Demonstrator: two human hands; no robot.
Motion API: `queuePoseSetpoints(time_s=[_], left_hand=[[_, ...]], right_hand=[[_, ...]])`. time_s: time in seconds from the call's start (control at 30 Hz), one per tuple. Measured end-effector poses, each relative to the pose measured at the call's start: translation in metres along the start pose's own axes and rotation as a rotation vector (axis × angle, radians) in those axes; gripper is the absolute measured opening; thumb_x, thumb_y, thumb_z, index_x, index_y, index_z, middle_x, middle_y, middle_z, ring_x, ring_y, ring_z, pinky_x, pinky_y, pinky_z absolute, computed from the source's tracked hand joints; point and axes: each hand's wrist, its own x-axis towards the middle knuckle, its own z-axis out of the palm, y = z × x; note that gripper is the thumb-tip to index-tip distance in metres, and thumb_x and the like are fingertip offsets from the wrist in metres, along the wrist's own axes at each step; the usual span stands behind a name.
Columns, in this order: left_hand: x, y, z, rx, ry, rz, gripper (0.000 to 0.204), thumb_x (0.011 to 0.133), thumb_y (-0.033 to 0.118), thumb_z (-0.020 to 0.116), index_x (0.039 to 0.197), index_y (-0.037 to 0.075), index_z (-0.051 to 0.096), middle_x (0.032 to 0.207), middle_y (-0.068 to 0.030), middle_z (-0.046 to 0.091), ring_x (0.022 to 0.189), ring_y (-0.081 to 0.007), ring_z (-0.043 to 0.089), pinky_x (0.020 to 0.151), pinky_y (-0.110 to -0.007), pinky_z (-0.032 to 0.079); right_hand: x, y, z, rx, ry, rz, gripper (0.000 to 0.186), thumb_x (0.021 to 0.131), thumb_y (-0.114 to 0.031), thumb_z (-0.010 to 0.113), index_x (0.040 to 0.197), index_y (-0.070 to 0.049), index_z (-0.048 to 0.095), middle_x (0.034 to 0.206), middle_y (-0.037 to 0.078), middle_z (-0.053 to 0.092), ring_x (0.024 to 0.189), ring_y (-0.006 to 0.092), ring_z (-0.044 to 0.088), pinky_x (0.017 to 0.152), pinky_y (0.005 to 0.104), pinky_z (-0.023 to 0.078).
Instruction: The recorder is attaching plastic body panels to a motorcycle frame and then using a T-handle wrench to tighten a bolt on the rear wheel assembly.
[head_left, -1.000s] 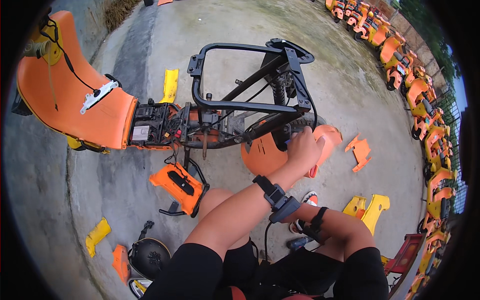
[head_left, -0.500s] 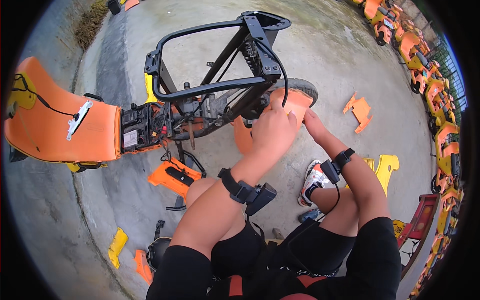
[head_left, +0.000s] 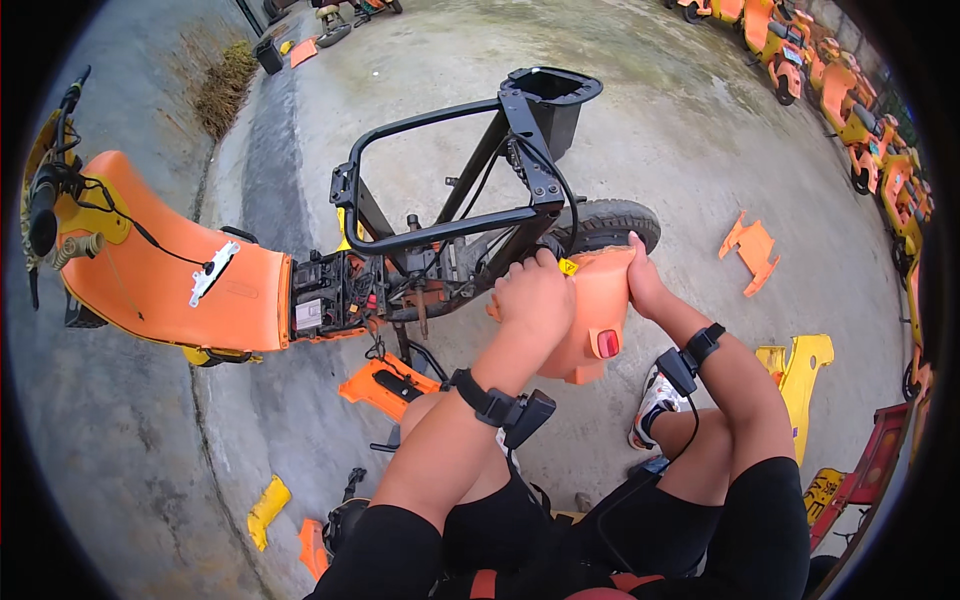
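Note:
A partly stripped scooter stands across in front of me, its black tubular frame (head_left: 425, 240) bare at the rear. At its back wheel (head_left: 620, 226) I hold an orange rear fender (head_left: 590, 330) with a red reflector and a small yellow warning sticker. My left hand (head_left: 537, 297) is closed on the fender's left upper edge, close beside the frame; its fingertips are partly hidden. Against the right upper edge presses my right hand (head_left: 646, 280), thumb side up, its other fingers mostly out of sight behind the panel. The fender's upper end lies against or very near the tyre.
Loose orange panels (head_left: 748, 250) and yellow panels (head_left: 800, 385) lie on the concrete on both sides. The scooter's orange front body (head_left: 190, 265) reaches left, with open wiring behind it. Parked orange scooters (head_left: 860, 130) line the right. A red light unit (head_left: 875, 455) is at lower right.
The fender has turned in my hands, so its outer face and red reflector now show. My right hand has risen along its edge. The whole view has shifted.

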Motion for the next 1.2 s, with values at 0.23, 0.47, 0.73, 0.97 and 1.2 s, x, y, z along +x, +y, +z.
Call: queuePoseSetpoints(time_s=[0.23,0.47,0.73,0.97,1.2], left_hand=[[-0.016,0.018,-0.001,-0.092,0.177,0.089,0.032,0.093,0.034,0.059,0.102,0.004,0.057,0.105,-0.0159,0.066,0.095,-0.0300,0.066,0.079,-0.047,0.053],[-0.011,0.030,0.004,-0.258,-0.057,0.099,0.036,0.096,0.036,0.056,0.101,0.001,0.056,0.082,-0.0149,0.070,0.080,-0.0332,0.071,0.071,-0.045,0.056],[-0.013,0.017,0.035,-0.252,-0.064,0.185,0.031,0.093,0.026,0.059,0.104,-0.003,0.056,0.090,-0.0194,0.070,0.082,-0.0350,0.071,0.067,-0.046,0.058],[-0.003,0.037,0.060,-0.187,-0.063,0.090,0.037,0.090,0.019,0.061,0.117,-0.005,0.053,0.102,-0.0187,0.068,0.089,-0.0346,0.071,0.070,-0.054,0.058],[-0.001,0.060,0.060,-0.112,-0.358,0.070,0.052,0.089,0.016,0.062,0.133,-0.008,0.047,0.113,-0.0190,0.065,0.096,-0.0364,0.069,0.071,-0.063,0.055]], right_hand=[[0.004,-0.002,-0.004,-0.165,-0.164,0.002,0.070,0.103,-0.056,0.028,0.125,0.004,0.056,0.117,0.017,0.067,0.104,0.0255,0.066,0.099,0.0374,0.049],[0.008,0.008,0.004,-1.100,-0.409,-0.453,0.061,0.104,-0.045,0.026,0.114,0.005,0.059,0.114,0.020,0.066,0.103,0.0238,0.063,0.097,0.0364,0.045],[0.018,0.034,0.007,-1.080,-0.525,-0.413,0.030,0.084,-0.020,0.072,0.108,-0.004,0.061,0.111,0.012,0.064,0.106,0.0255,0.060,0.094,0.0392,0.046],[0.015,0.033,0.006,-1.009,-0.475,-0.369,0.036,0.080,-0.022,0.078,0.109,-0.006,0.064,0.113,0.012,0.065,0.108,0.0266,0.061,0.095,0.0400,0.047],[0.063,0.085,-0.081,-0.725,-0.109,-0.193,0.046,0.106,-0.039,0.035,0.095,-0.005,0.063,0.088,0.007,0.067,0.082,0.0209,0.062,0.078,0.0374,0.050]])
